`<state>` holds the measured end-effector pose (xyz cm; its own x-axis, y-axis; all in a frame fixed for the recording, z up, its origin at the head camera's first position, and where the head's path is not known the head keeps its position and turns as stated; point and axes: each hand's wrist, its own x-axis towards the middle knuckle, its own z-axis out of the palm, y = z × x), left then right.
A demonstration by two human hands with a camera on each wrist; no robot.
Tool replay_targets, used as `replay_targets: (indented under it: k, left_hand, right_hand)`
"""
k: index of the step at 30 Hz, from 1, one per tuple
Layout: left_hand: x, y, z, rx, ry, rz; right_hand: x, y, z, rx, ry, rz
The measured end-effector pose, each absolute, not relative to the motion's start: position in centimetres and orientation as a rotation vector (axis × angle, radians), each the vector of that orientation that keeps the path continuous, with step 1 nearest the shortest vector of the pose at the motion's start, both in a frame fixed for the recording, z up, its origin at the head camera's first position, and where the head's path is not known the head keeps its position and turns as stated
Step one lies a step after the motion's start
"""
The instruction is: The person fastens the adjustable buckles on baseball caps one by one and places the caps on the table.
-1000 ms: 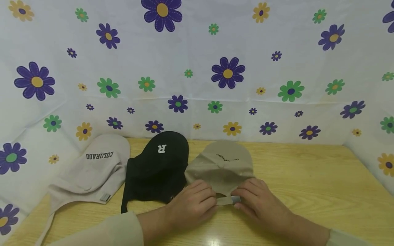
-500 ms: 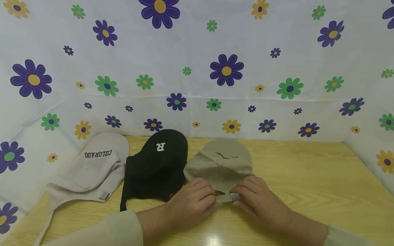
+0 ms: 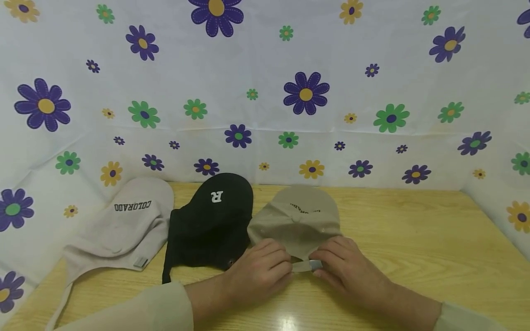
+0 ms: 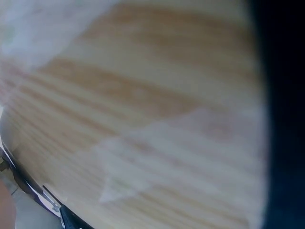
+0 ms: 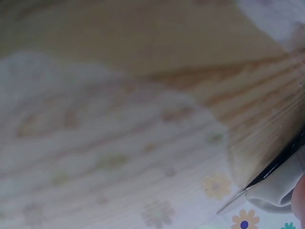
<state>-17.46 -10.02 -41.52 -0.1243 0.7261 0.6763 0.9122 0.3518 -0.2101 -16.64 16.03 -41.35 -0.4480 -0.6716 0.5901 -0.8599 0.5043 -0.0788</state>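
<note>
A khaki baseball cap (image 3: pixel 296 220) lies on the wooden table with its brim toward the back wall and its rear opening toward me. Its adjustable back strap (image 3: pixel 301 267) stretches between my two hands. My left hand (image 3: pixel 267 269) pinches the strap's left end, fingers curled over the cap's edge. At the other end, my right hand (image 3: pixel 352 271) grips the strap beside its grey metal buckle (image 3: pixel 316 265). The fingertips are partly hidden behind the knuckles and the fabric. Both wrist views are blurred and show mostly tabletop.
A black cap (image 3: pixel 211 225) with a white R lies left of the khaki one, touching its side. Farther left is a pale cap (image 3: pixel 124 230) lettered COLORADO, its strap trailing toward the front. Behind the wooden table (image 3: pixel 414 239) hangs a white flowered cloth (image 3: pixel 256 59).
The hands keep their hold on the khaki cap's strap with hardly any motion. The whole head view has shifted slightly; the caps lie as before.
</note>
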Motion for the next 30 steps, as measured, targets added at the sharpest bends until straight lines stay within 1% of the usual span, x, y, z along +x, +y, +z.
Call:
replay_targets:
  k: [30]
  left_hand:
    - [-17.41, -9.78, -41.59, -1.429, -1.899, -0.308]
  right_hand:
    - [-16.52, 15.97, -41.20, 1.263, -2.249, 0.490]
